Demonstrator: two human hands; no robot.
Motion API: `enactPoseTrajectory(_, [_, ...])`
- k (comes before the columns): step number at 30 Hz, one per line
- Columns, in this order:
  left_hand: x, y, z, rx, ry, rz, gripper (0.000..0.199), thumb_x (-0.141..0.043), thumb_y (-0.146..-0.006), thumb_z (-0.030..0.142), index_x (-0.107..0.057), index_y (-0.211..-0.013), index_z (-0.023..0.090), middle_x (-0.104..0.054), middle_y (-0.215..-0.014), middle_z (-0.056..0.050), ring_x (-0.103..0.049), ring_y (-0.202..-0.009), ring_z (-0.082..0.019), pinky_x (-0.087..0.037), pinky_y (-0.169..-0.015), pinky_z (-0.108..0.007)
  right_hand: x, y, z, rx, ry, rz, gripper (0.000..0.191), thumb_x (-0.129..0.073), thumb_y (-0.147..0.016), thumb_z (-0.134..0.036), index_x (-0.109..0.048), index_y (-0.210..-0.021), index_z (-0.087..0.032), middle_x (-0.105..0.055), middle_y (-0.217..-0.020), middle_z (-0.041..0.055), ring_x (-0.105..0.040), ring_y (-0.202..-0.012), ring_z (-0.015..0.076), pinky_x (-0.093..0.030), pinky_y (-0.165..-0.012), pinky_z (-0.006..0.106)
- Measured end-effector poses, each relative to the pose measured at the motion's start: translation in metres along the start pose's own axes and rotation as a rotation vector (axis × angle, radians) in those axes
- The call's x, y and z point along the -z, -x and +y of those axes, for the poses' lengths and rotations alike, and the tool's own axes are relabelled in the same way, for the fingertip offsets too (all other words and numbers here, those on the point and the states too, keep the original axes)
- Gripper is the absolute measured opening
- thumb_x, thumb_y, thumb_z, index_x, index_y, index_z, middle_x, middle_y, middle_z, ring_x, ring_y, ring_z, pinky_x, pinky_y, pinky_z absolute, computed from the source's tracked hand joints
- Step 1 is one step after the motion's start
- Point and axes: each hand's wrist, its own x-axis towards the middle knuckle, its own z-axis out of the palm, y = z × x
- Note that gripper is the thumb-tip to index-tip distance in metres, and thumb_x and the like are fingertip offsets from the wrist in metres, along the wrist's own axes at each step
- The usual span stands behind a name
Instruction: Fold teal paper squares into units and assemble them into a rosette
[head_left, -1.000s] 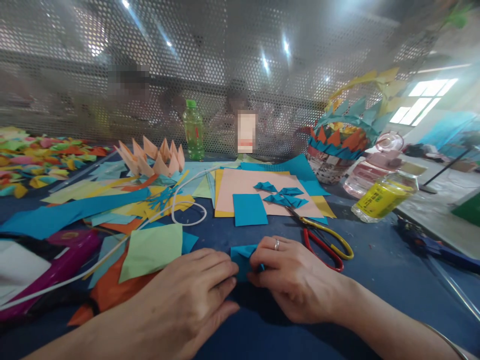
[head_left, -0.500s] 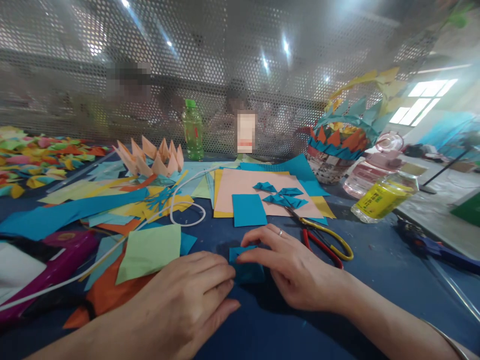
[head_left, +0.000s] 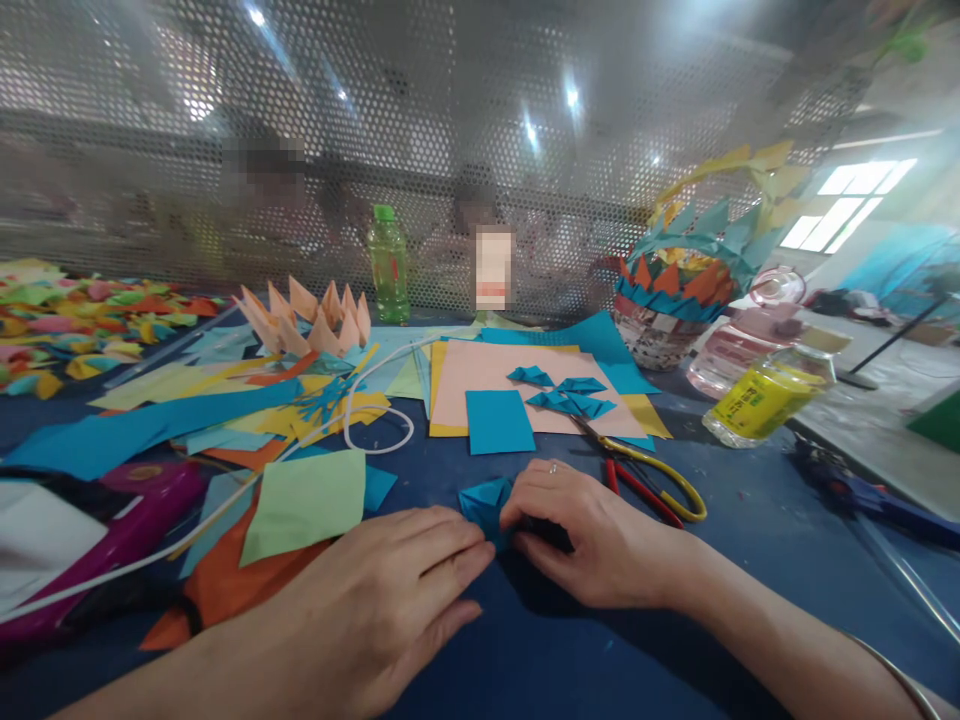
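Note:
A small square of blue paper [head_left: 482, 497] lies on the dark blue table between my two hands, with its top edges folded toward the middle. My left hand [head_left: 405, 580] presses on its lower left with the fingers held together. At the right side, my right hand [head_left: 589, 540] pinches the paper between thumb and fingers, hiding that edge. Just beyond lies a flat blue paper rectangle [head_left: 500, 422], partly over a stack of pink paper [head_left: 461, 365]. Several folded blue pieces [head_left: 574, 402] rest on that stack. Scissors [head_left: 652, 462] with red and yellow handles sit past my right hand.
To the left are a purple glue gun [head_left: 154, 515], a white cord [head_left: 225, 495], and a green paper square [head_left: 307, 505] over orange paper. Farther back stand a peach folded-paper ring [head_left: 300, 320], a green bottle [head_left: 388, 270] and a paper basket [head_left: 660, 325]. Drink bottles [head_left: 772, 390] stand at right.
The blue paper's top corners have been folded inward. My right hand's fingers have moved from the top of the paper to its right edge; my left hand has shifted slightly right.

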Motion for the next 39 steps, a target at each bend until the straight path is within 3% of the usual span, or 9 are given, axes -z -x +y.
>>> enactPoseTrajectory(9, [-0.001,0.001,-0.002,0.029,0.048,-0.007,0.036,-0.036,-0.103,0.026,-0.071,-0.104,0.014,-0.073,-0.100,-0.009,-0.070,-0.091,-0.022,-0.059,-0.077,-0.030,-0.008,0.000,0.000,-0.043,-0.070,0.024,0.018,-0.055,-0.088,-0.004,-0.065,-0.098,-0.016,-0.065,-0.092,0.0052,-0.059,-0.089,0.0168,-0.047,-0.079,0.028])
enactPoseTrajectory(21, [0.001,-0.003,-0.003,-0.002,0.014,0.050,0.036,-0.038,-0.103,0.025,-0.071,-0.100,0.013,-0.075,-0.097,-0.008,-0.070,-0.089,-0.020,-0.059,-0.080,-0.028,-0.005,0.000,0.007,0.047,-0.078,0.021,0.018,-0.054,-0.091,-0.003,-0.068,-0.092,-0.015,-0.065,-0.091,0.0062,-0.060,-0.087,0.0159,-0.050,-0.078,0.026])
enactPoseTrajectory(34, [-0.007,-0.001,-0.003,-0.007,-0.042,-0.003,0.040,-0.032,-0.105,0.029,-0.071,-0.108,0.019,-0.072,-0.103,-0.007,-0.067,-0.094,-0.022,-0.057,-0.079,-0.032,-0.002,0.001,0.007,0.085,-0.094,0.055,0.022,-0.054,-0.087,0.001,-0.072,-0.088,-0.012,-0.067,-0.091,0.0080,-0.063,-0.085,0.0156,-0.050,-0.076,0.024])
enactPoseTrajectory(39, [-0.008,-0.001,-0.003,-0.007,-0.072,0.003,0.045,-0.028,-0.106,0.031,-0.071,-0.107,0.018,-0.071,-0.104,-0.007,-0.067,-0.094,-0.022,-0.056,-0.080,-0.031,0.001,0.003,0.007,0.100,-0.061,0.031,0.031,-0.055,-0.074,0.006,-0.074,-0.090,-0.012,-0.070,-0.096,0.0083,-0.065,-0.089,0.0179,-0.052,-0.079,0.027])
